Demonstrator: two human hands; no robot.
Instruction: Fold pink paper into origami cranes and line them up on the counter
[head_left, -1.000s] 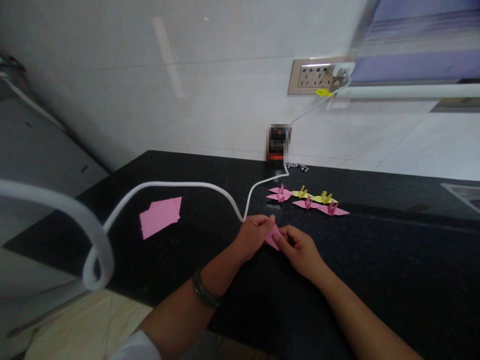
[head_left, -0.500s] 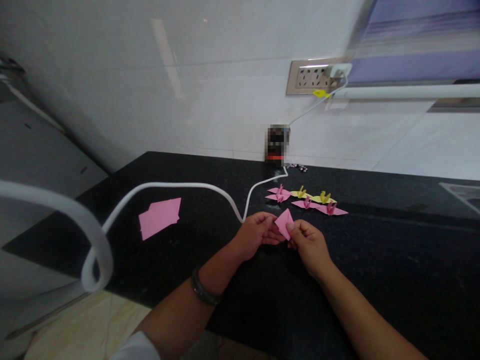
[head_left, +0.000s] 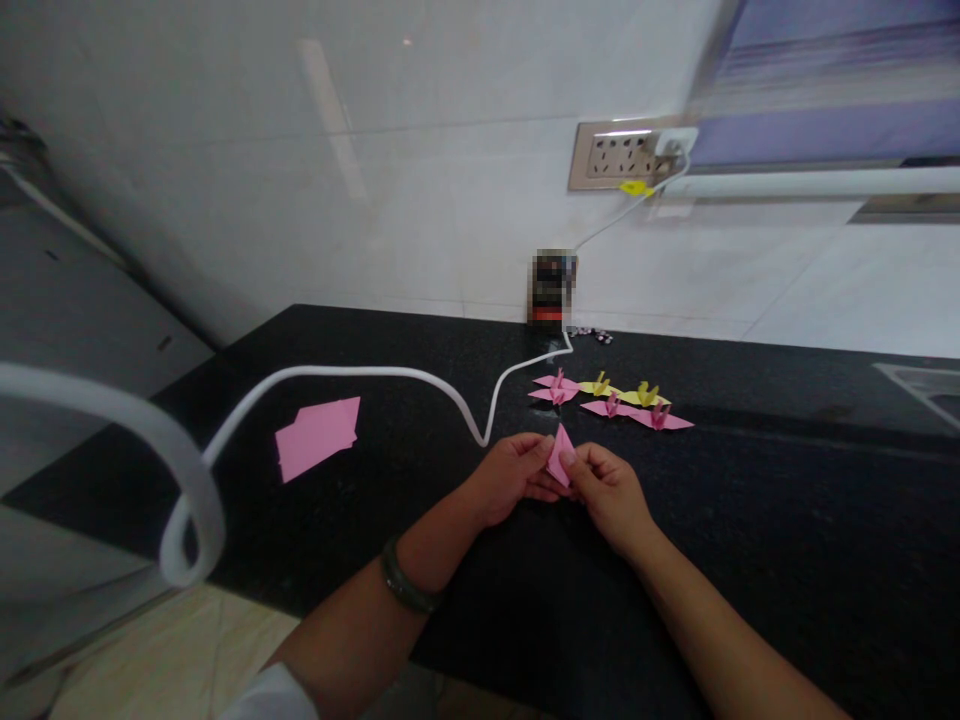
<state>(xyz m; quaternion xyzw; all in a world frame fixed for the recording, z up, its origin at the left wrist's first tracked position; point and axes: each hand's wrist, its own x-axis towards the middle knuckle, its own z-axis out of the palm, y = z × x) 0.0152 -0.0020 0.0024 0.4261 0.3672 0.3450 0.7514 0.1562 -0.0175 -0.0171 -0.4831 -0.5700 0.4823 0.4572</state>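
A small piece of folded pink origami paper (head_left: 559,458) is held between my two hands, narrow and pointed at its top. My left hand (head_left: 514,476) pinches its left edge, thumb in front and fingers behind. On the other edge, my right hand (head_left: 609,490) presses with its thumb, the other fingers curled at the back. Just beyond them, several finished paper cranes lie in two rows: pink cranes (head_left: 611,407) and yellow cranes (head_left: 646,394).
Flat pink paper sheets (head_left: 316,438) lie on the black countertop (head_left: 420,340) at left. A white cable (head_left: 352,371) loops across to a pixelated dark object (head_left: 550,288) by the wall. A beaded string (head_left: 592,334) is beside it. A socket panel (head_left: 619,155) is above.
My left thumb has come onto the paper, which now shows a narrower, pointed shape instead of a wider diamond. Both hands have drawn closer together.
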